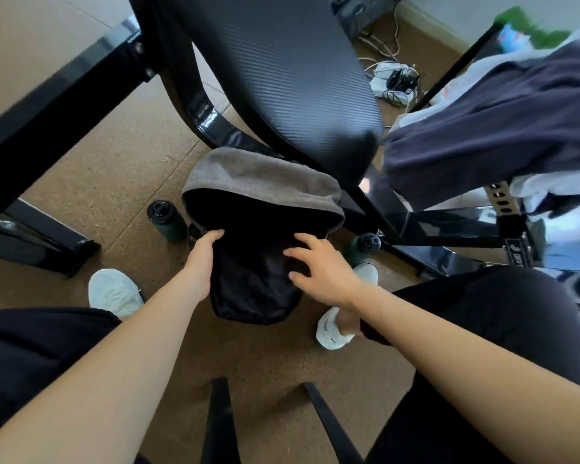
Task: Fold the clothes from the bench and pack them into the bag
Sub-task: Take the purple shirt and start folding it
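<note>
A black bag (255, 289) stands on the floor between my feet, under the end of the black padded bench (281, 78). A grey folded cloth (265, 175) lies across the bag's far rim. My left hand (203, 252) grips the bag's left edge with the fingers curled over it. My right hand (318, 266) rests on the bag's right side, fingers spread and bent over the black fabric. A dark navy garment (489, 128) and white clothes (556, 185) lie piled on the bench at the right.
A dark green bottle (166, 221) stands left of the bag, another bottle (363, 247) to its right. My white shoes (114, 293) flank the bag. Black bench frame legs (449, 226) cross the cork floor. Cables and a power strip (392, 78) lie at the back.
</note>
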